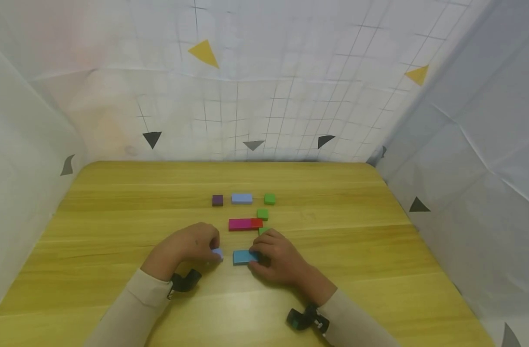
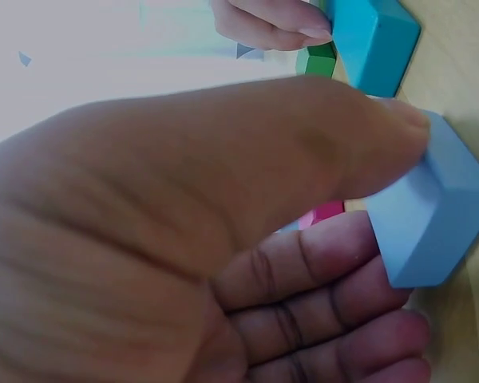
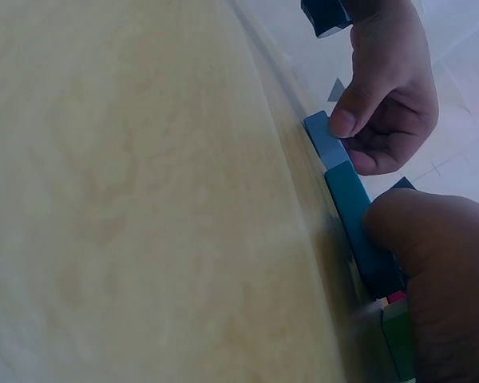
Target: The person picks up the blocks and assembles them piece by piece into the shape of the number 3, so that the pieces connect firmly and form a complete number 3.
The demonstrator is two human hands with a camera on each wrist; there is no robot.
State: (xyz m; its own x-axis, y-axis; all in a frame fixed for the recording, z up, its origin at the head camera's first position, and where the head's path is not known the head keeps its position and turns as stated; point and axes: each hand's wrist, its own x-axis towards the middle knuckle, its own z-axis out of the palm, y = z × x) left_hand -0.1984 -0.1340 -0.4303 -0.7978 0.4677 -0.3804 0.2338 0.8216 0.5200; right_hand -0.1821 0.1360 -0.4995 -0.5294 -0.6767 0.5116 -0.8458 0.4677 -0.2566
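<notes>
Near the middle of the wood-grain table (image 1: 355, 270), a light-blue block (image 1: 218, 253) sits between the thumb and fingers of the left hand (image 1: 188, 246), which pinch it; whether its underside touches the wood cannot be told. Just to its right, with a gap between, lies a longer cyan-blue rectangular block (image 1: 242, 257), its right end clamped between the thumb and fingers of the right hand (image 1: 279, 258). Beyond them is a magenta bar (image 1: 239, 224) with a red block (image 1: 256, 223) against its right end. One green block (image 1: 263, 231) is partly hidden by the right hand, and a green cube (image 1: 262, 215) stands just behind the red one. Farther back, a dark purple cube (image 1: 218, 200), a periwinkle rectangular block (image 1: 242, 198) and another green cube (image 1: 270, 199) form a spaced row.
</notes>
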